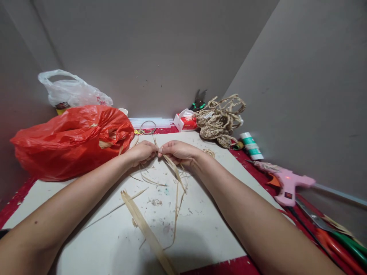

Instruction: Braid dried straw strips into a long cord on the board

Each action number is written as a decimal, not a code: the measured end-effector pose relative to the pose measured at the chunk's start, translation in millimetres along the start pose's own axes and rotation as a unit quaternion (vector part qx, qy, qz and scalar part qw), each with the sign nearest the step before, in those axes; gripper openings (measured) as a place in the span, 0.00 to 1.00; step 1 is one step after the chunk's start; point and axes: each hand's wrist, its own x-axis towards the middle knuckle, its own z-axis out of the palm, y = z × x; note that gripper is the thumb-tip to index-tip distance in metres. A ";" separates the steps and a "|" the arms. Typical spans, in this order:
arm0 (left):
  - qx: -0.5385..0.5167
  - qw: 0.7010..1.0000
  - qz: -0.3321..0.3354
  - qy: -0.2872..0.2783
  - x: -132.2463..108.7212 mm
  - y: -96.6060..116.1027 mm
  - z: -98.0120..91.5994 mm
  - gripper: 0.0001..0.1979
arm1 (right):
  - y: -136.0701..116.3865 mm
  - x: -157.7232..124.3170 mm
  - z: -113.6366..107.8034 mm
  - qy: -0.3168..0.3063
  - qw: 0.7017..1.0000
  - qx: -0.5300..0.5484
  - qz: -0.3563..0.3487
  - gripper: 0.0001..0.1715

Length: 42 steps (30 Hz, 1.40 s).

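Observation:
My left hand (pixel 145 152) and my right hand (pixel 179 152) meet fingertip to fingertip over the white board (pixel 206 214). Both are closed in a pinch on dry straw-coloured fibre strips (pixel 172 167). From the fingers the strips hang toward me, and a short end sticks up between the hands. Thinner strands (pixel 153 181) trail below my left hand. Closer to me, a wide flat strip (pixel 145 225) of the same dry fibre lies loose on the board. My fingers partly hide where the strips join.
A red plastic bag (pixel 71 141) with fibre showing bulges at left. Behind are a metal ring (pixel 148 127), a tissue box (pixel 185 120) and coiled braided rope (pixel 220 122). Along the right lie a pink glue gun (pixel 289 181), its indicator lit, and scissors (pixel 329 236).

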 end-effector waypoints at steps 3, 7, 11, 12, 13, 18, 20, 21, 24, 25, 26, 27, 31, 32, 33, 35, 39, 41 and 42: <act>0.043 0.999 0.002 0.001 1.4 0.7 -4.3 0.09 | -2.4 -3.9 2.9 0.017 0.993 -0.111 -0.022 0.10; 0.077 0.997 0.003 -0.008 -0.2 2.0 -4.1 0.09 | -4.4 -6.0 7.3 0.064 0.962 -0.262 -0.035 0.09; 0.074 0.997 0.009 -0.017 -2.0 2.1 -2.7 0.09 | -3.3 -4.4 9.4 0.115 0.917 -0.376 -0.065 0.08; 0.065 0.998 0.008 -0.018 -2.1 2.0 -2.7 0.09 | -3.0 -4.0 9.9 0.124 0.909 -0.392 -0.064 0.09; 0.054 0.998 0.006 -0.020 -2.0 1.9 -2.8 0.09 | -2.8 -3.6 10.5 0.132 0.903 -0.403 -0.064 0.09; -0.014 0.999 -0.006 -0.042 -0.6 1.2 -1.7 0.08 | -2.1 -2.7 13.7 0.160 0.875 -0.448 -0.087 0.10; -0.020 0.999 -0.009 -0.031 -0.5 1.4 -0.1 0.07 | -2.5 -3.3 14.2 0.167 0.859 -0.475 -0.092 0.10; -0.019 1.000 -0.011 -0.021 -0.8 1.7 0.8 0.08 | -3.1 -4.0 14.0 0.169 0.853 -0.486 -0.092 0.10; -0.014 1.000 -0.014 0.000 -2.6 3.2 2.9 0.08 | -6.6 -7.9 11.8 0.166 0.847 -0.497 -0.091 0.10; -0.014 1.000 -0.014 0.003 -3.4 3.7 3.2 0.09 | -8.3 -9.7 10.8 0.165 0.848 -0.496 -0.093 0.10; -0.015 1.000 -0.013 0.006 -4.2 4.0 3.4 0.09 | -10.1 -11.5 10.2 0.164 0.848 -0.494 -0.096 0.10; -0.017 1.000 -0.012 0.008 -4.9 4.2 3.5 0.09 | -11.9 -13.4 9.9 0.164 0.849 -0.494 -0.098 0.10; -0.035 0.999 -0.011 0.011 -6.5 4.3 3.5 0.09 | -17.3 -19.9 15.4 0.139 0.861 -0.482 -0.081 0.11; -0.042 0.999 -0.011 0.012 -6.6 4.3 3.7 0.10 | -17.8 -21.0 18.1 0.126 0.866 -0.478 -0.077 0.12; -0.050 0.999 -0.010 0.014 -6.6 4.3 3.9 0.11 | -18.1 -21.7 21.0 0.117 0.866 -0.480 -0.074 0.13; -0.061 0.998 -0.008 0.016 -6.1 4.1 4.3 0.13 | -18.1 -22.5 27.3 0.111 0.854 -0.503 -0.073 0.13; -0.066 0.998 -0.004 0.012 -4.4 2.7 5.1 0.15 | -18.3 -25.8 40.7 0.126 0.817 -0.560 -0.049 0.12; -0.066 0.998 -0.001 0.010 -4.0 1.8 5.1 0.13 | -20.1 -31.6 46.9 0.093 0.829 -0.551 -0.020 0.11; -0.066 0.998 -0.001 0.007 -4.1 1.5 4.9 0.12 | -21.7 -35.8 49.0 0.051 0.844 -0.533 -0.012 0.11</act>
